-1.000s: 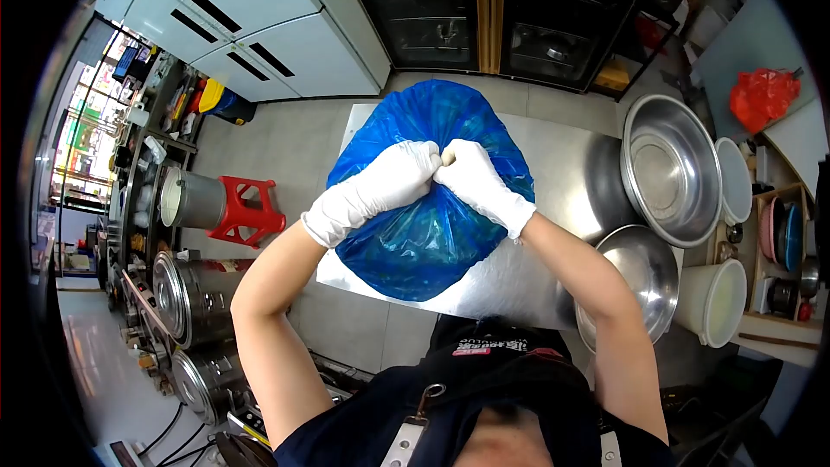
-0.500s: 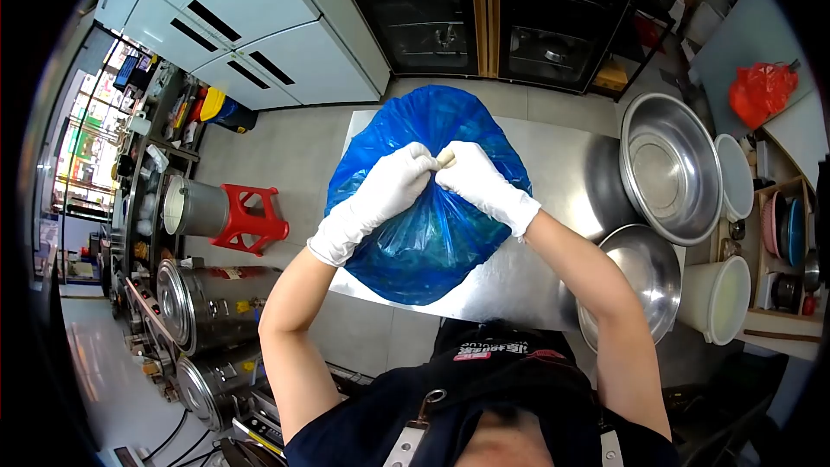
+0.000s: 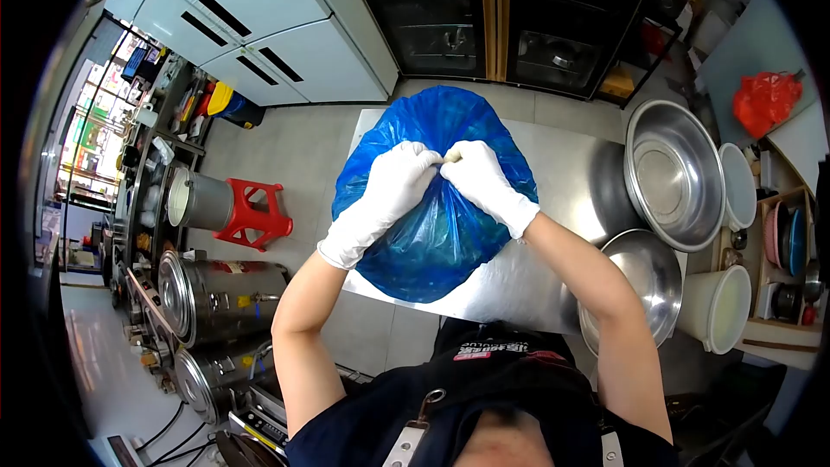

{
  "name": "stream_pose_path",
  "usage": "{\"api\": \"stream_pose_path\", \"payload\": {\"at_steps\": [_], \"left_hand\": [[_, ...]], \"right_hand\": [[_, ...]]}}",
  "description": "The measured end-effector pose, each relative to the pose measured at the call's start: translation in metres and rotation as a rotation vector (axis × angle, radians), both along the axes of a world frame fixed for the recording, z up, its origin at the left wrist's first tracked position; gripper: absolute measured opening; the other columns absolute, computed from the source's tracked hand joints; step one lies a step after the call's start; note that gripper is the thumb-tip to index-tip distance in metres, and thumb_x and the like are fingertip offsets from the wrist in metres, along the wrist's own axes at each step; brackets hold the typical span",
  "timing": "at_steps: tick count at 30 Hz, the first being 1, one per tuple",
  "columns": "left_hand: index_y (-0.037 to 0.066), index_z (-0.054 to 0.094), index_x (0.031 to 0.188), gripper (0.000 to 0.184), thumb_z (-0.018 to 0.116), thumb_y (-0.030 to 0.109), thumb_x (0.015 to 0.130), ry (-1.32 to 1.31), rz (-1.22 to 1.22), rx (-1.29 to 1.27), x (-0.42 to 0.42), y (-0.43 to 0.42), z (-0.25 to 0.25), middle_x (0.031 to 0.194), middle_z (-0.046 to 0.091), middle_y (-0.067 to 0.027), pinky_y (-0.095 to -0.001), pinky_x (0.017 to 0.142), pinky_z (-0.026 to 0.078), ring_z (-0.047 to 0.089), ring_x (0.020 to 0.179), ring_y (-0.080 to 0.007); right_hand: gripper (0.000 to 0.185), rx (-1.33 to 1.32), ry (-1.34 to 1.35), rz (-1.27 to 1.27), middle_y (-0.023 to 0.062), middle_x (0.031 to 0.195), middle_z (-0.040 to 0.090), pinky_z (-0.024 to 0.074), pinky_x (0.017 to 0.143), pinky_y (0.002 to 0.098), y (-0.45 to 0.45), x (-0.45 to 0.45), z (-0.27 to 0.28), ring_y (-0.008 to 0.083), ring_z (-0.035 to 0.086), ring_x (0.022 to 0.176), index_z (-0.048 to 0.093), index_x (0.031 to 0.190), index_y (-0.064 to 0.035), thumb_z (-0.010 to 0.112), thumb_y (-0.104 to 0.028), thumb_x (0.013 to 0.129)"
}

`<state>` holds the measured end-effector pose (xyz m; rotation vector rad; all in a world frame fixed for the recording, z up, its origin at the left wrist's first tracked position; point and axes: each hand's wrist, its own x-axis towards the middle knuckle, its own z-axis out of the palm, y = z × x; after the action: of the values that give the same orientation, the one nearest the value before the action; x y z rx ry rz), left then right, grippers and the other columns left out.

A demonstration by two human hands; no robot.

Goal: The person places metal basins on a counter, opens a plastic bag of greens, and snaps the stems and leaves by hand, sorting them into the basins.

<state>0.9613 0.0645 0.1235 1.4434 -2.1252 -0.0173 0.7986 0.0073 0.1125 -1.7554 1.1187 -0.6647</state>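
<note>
The blue plastic bag point(image 3: 432, 251), full and rounded, sat on the left part of a steel table point(image 3: 562, 164), its top gathered into folds at the middle; no writing could be read on it, and the film blurred its contents past naming. The left hand point(image 3: 393, 182), in a white glove, was closed with its fingertips pinching the gathered plastic, and the right hand point(image 3: 480, 175), gloved likewise, was curled tight on the same spot, fingertips meeting the left's; the exact grip lay hidden under the fingers. Below the table's near edge, a dark apron point(image 3: 462, 372) bore white characters and a small red patch, too small and distorted to read with certainty. At the table's right end were a large basin point(image 3: 674, 169) and a second basin point(image 3: 635, 281), the latter partly covered by the right forearm. Beyond them stood a white bucket point(image 3: 718, 307) and hung a red plastic bag point(image 3: 767, 104). To the left, near a red stool point(image 3: 255, 212), a lidded steel pot point(image 3: 220, 298) carried a reddish label, illegible here, while bright signs beyond the window point(image 3: 99, 121) were unreadable, and blackness cut off the picture's corners
</note>
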Motion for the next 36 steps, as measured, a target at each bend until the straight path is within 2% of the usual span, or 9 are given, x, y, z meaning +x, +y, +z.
{"api": "stream_pose_path", "payload": {"at_steps": [7,14,17,19,23,25,29,34,36], "left_hand": [[0.003,0.063,0.092,0.004,0.061,0.002,0.088,1.276,0.57,0.234,-0.025,-0.007,-0.026,0.078,0.062,-0.001,-0.0202,0.056,0.042,0.051,0.061,-0.0048],[0.002,0.06,0.085,0.006,0.065,0.005,0.086,0.941,0.355,0.004,-0.028,-0.004,-0.015,0.067,0.057,0.0022,-0.0211,0.052,0.038,0.045,0.056,-0.0029],[0.002,0.061,0.085,0.011,0.061,0.011,0.092,1.112,0.434,-0.014,-0.031,-0.001,0.003,0.064,0.058,-0.0015,-0.0237,0.053,0.041,0.05,0.054,-0.0062],[0.003,0.059,0.085,0.049,0.046,0.047,0.1,1.07,0.375,-0.159,-0.019,0.001,0.03,0.064,0.061,-0.0062,-0.024,0.054,0.039,0.055,0.058,-0.0101],[0.003,0.063,0.096,0.063,0.038,0.062,0.097,1.318,0.345,-0.429,-0.024,-0.006,0.076,0.084,0.065,-0.0058,-0.0272,0.067,0.047,0.06,0.073,-0.0143],[0.005,0.066,0.099,0.044,0.05,0.046,0.097,1.073,0.375,-0.303,-0.004,-0.002,0.072,0.088,0.066,-0.0069,-0.0304,0.073,0.05,0.063,0.08,-0.017],[0.001,0.066,0.1,0.03,0.069,0.027,0.085,0.31,0.494,0.324,-0.005,0.02,0.032,0.093,0.068,-0.0183,-0.0378,0.079,0.052,0.066,0.085,-0.0332],[-0.005,0.065,0.106,0.046,0.08,0.028,0.077,0.125,0.361,0.281,-0.032,0.03,0.013,0.107,0.067,-0.0212,-0.038,0.087,0.051,0.065,0.098,-0.0368],[-0.004,0.065,0.098,0.033,0.078,0.018,0.077,0.363,0.361,0.231,-0.018,0.046,0.031,0.094,0.066,-0.013,-0.0323,0.078,0.05,0.064,0.084,-0.0242]], "right_hand": [[0.012,0.229,-0.283,-0.091,0.0094,0.068,0.064,0.0494,0.064,0.032,0.004,-0.001,-0.014,0.0174,0.061,0.065,0.065,0.072,0.0003,0.067,-0.01,0.078],[0.003,0.554,-0.313,-0.106,0.0046,0.071,0.063,0.048,0.06,0.0261,0.004,-0.003,0.007,0.0125,0.058,0.062,0.065,0.081,-0.0011,0.065,-0.004,0.081],[0.005,0.267,-0.25,-0.107,0.0075,0.067,0.063,0.0496,0.06,0.0288,-0.001,-0.017,-0.003,0.0166,0.061,0.06,0.065,0.083,-0.0011,0.066,-0.005,0.08],[0.025,-0.118,-0.002,-0.008,0.0121,0.091,0.064,0.0501,0.076,0.0352,-0.006,-0.024,0.005,0.0258,0.063,0.087,0.064,0.098,-0.0028,0.072,-0.011,0.076],[0.053,-0.549,0.32,0.22,0.0111,0.114,0.056,0.0422,0.094,0.0396,-0.014,-0.018,0.006,0.0296,0.05,0.112,0.058,0.122,-0.0083,0.076,-0.018,0.073],[0.055,-0.641,0.495,0.288,0.0109,0.111,0.057,0.0426,0.091,0.0386,-0.023,-0.019,-0.007,0.028,0.052,0.108,0.057,0.126,-0.0081,0.075,-0.015,0.074],[0.019,-0.871,0.504,0.308,0.0089,0.091,0.061,0.0448,0.086,0.0395,-0.045,-0.026,-0.031,0.0277,0.056,0.094,0.067,0.094,-0.0084,0.064,-0.007,0.075],[0.017,-0.83,0.119,-0.077,0.0096,0.084,0.065,0.0504,0.074,0.0389,-0.084,-0.044,-0.016,0.0269,0.062,0.083,0.067,0.086,-0.0093,0.057,-0.003,0.074],[0.021,-0.525,-0.007,-0.261,0.0088,0.086,0.068,0.0519,0.071,0.0355,-0.116,-0.072,-0.035,0.0227,0.065,0.082,0.07,0.091,-0.008,0.055,-0.001,0.077]]}}
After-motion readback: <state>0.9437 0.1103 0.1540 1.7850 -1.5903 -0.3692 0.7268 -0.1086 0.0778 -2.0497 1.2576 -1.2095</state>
